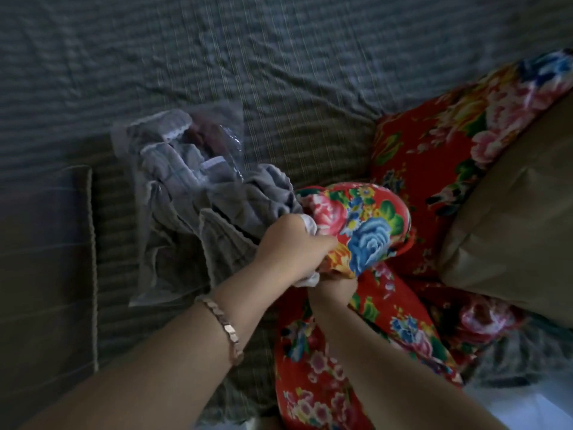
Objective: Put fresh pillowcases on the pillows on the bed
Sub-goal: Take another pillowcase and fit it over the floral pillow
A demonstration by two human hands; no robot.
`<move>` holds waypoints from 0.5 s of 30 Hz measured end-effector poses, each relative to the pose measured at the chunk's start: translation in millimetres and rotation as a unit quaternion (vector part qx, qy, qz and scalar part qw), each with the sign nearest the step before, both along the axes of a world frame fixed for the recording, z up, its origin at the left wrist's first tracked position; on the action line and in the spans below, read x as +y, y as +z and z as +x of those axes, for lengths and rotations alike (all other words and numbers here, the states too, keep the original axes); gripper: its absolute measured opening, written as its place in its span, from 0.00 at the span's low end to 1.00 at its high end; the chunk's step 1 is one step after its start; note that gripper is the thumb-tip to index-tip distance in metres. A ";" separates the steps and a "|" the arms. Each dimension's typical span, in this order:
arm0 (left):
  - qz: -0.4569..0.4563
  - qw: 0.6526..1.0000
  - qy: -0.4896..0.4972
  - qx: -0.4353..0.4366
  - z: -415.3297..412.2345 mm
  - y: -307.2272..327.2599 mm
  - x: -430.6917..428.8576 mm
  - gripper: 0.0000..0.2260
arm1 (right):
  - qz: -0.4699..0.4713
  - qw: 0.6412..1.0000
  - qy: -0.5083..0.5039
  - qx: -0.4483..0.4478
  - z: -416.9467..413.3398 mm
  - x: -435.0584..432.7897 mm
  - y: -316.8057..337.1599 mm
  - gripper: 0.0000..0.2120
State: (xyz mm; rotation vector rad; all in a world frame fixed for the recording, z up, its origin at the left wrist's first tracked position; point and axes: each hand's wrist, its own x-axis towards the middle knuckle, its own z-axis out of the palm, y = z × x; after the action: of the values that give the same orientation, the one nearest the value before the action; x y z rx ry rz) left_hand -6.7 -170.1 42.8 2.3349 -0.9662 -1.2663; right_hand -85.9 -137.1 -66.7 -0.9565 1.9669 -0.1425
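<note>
Both hands meet just below frame centre on the red floral pillowcase [362,231]. The left hand [291,246], fingers curled, grips its bunched end together with a scrap of white cloth [310,225]. The right hand [333,288] reaches up under the same fabric with its fingers buried, so I cannot tell its grip. They seem to be working the case over or off a white corner, though which is unclear. The next move likely calls for finding the opening's edge and drawing it along. A bagged grey bundle [192,193] lies just beside the left hand at ten o'clock, and a tan pillow [511,218] crowds three o'clock. Open striped sheet [279,57] lies at twelve.
</note>
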 end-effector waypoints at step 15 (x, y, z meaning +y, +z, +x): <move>0.052 0.936 0.017 -0.348 147.9 52.7 -26.8 0.16 | -0.021 0.963 0.173 -0.204 -84.1 -57.6 81.3 0.26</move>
State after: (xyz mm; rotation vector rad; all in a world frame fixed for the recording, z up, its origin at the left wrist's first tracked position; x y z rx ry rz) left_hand 141.2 -196.9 95.5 2.9363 -1.0521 -0.4558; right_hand -170.0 -194.7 14.6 -1.1794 1.4051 -0.1662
